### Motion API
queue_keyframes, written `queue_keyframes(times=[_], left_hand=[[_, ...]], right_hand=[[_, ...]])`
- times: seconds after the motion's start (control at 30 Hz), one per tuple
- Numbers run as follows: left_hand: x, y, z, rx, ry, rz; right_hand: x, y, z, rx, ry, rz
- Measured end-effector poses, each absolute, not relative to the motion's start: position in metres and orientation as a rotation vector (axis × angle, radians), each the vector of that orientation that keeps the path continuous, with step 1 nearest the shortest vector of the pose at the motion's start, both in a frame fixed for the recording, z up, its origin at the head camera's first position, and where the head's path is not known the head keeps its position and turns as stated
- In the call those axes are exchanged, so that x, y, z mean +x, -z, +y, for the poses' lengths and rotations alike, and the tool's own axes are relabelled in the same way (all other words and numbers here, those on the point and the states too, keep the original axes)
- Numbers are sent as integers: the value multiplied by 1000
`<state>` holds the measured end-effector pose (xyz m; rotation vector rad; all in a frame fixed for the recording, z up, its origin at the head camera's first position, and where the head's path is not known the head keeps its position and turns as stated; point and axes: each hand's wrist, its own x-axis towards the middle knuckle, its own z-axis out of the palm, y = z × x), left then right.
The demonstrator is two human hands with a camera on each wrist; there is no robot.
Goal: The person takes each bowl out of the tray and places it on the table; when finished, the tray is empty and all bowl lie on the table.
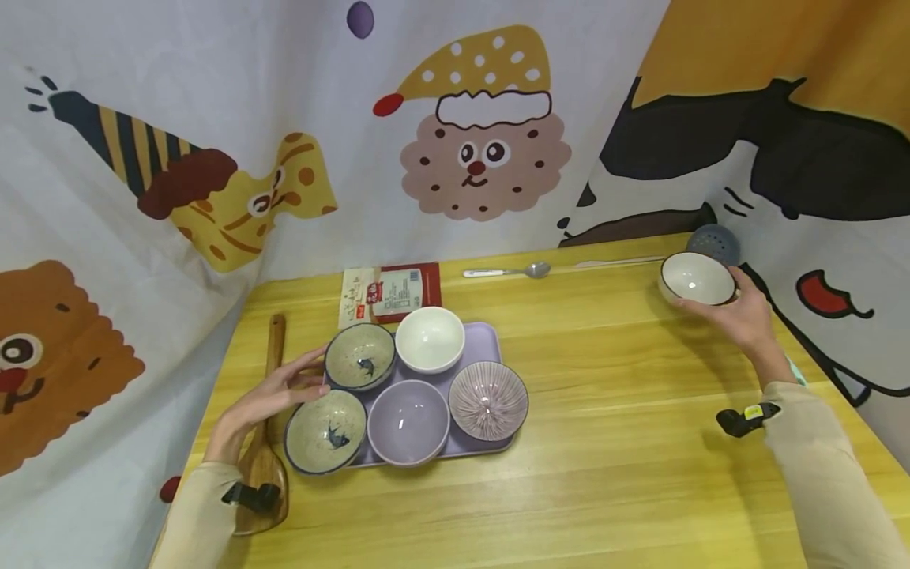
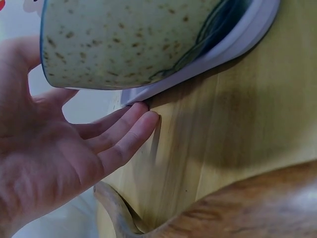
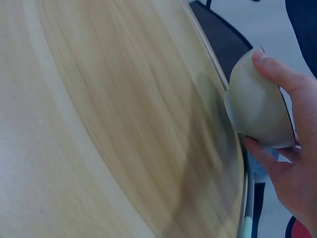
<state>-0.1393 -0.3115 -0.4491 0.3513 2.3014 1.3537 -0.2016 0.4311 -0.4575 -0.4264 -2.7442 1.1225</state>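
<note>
My right hand [image 1: 746, 316] grips a cream bowl with a dark rim [image 1: 698, 278], thumb and fingers on opposite sides, lifted above the table's far right; its outer wall shows in the right wrist view. My left hand [image 1: 273, 395] is beside two speckled bowls with fish drawings, the farther one [image 1: 360, 357] and the nearer one [image 1: 325, 432]. In the left wrist view its extended fingertips touch the edge of the lavender tray [image 2: 198, 69] below a speckled bowl; the thumb is partly hidden. A white bowl [image 1: 430, 340], lavender bowl [image 1: 408, 423] and striped bowl [image 1: 488, 401] share the tray.
A wooden spatula [image 1: 265, 474] lies under my left forearm. Behind the tray are a red and cream packet [image 1: 391, 292] and a spoon [image 1: 508, 271]. A grey-blue perforated round object [image 1: 714, 243] stands at the back right corner, near a thin pale stick [image 1: 618, 261].
</note>
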Motion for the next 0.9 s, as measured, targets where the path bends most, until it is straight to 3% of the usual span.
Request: queue_keyframes(times=[0.5, 0.9], left_hand=[[-139, 451, -311, 303, -1321, 2288], [-152, 466, -320, 246, -1450, 2274]], right_hand=[[-214, 466, 439, -544, -1116, -2784], [-213, 457, 434, -310, -1077, -2777]])
